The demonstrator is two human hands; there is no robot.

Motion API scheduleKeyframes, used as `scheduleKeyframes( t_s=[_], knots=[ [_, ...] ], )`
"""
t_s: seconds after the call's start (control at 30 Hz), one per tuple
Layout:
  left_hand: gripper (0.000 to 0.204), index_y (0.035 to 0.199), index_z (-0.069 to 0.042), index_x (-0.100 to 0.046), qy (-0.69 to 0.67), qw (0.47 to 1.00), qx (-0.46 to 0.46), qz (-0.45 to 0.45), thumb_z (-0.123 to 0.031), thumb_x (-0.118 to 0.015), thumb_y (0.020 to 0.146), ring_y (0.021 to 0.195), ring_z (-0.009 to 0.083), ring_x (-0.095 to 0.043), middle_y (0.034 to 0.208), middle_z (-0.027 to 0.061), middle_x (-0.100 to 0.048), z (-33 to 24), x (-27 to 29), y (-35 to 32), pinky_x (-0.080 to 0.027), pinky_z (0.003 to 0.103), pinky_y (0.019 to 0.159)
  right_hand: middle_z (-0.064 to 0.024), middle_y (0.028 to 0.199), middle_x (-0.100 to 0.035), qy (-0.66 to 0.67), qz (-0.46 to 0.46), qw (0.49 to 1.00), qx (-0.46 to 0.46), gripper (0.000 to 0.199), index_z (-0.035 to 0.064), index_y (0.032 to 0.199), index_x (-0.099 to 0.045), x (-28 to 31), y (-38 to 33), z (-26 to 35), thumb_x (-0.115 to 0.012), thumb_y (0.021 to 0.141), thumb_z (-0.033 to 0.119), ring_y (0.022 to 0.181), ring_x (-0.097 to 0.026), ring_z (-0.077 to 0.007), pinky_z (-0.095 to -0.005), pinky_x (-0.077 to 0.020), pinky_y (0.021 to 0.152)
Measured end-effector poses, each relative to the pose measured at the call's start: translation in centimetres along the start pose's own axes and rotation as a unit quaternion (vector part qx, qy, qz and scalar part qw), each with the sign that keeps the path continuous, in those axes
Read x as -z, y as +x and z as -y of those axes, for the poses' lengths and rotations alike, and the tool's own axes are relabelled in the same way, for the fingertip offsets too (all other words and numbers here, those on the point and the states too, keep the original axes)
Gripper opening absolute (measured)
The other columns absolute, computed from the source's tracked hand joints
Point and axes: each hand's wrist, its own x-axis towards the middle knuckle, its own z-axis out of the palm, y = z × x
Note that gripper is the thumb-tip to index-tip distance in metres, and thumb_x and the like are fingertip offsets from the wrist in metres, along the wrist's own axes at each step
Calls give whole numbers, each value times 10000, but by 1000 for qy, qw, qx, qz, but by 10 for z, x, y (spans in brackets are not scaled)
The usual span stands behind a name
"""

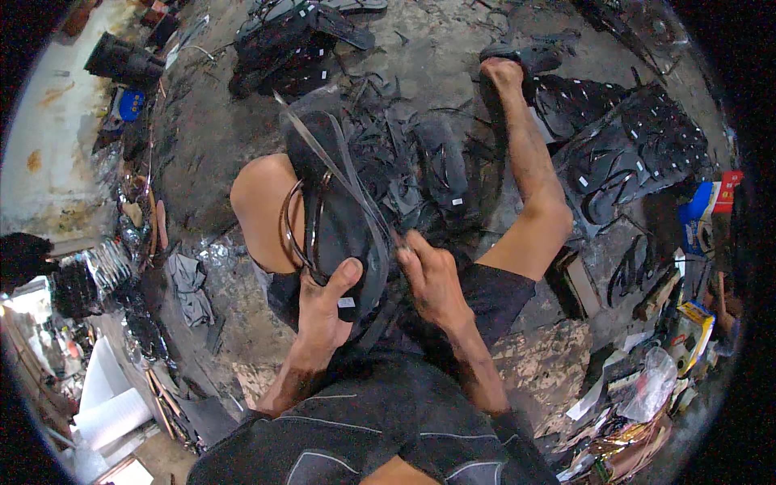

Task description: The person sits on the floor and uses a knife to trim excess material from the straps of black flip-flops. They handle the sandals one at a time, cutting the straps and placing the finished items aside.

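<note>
Centrally, a black flip-flop (343, 242) with glossy straps (293, 234) stands toe-away between the person's knees, just beside the left knee (263, 198) and above the floor (198, 121). The left hand (323, 303) grasps its heel end, the thumb pressed on the footbed near a small white label (346, 302). A thin, pale-edged rubber strip (311, 139) crosses the toe end and follows the sole's right side. The right hand (436, 283) is close by that edge, its fingers curled inward; whether they pinch the strip or a small tool cannot be told. Beyond lie dark rubber scraps (392, 149) and a second black flip-flop (443, 166). Judged from this arrangement, good edge work calls for a firm heel grip, the sole braced against turning, the left thumb kept inboard of the rim, and short, even strokes or pulls along the contour, with the strip's loose length kept clear of the straps.
</note>
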Motion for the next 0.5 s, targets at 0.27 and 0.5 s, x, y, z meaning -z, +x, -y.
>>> scheduleKeyframes(
  t_s=[0.27,0.5],
  knots=[
    [709,1413,-18,-477,85,996,-9,8,-184,-833,823,1082,256,-659,1239,96,-647,-3,-1,0,-549,390,948,-73,727,-593,228,-134,962,73,242,14,1022,-603,-14,140,-12,-601,1033,256,656,-562,-222,-314,-453,649],
    [850,1514,48,-333,279,925,-227,122,-230,-799,860,1328,243,-483,1494,158,-448,-47,-17,21,-364,378,1138,44,805,-620,215,-107,971,9,355,-31,1126,-667,16,92,57,-741,963,276,740,-519,-41,-230,-434,661]
  ],
)
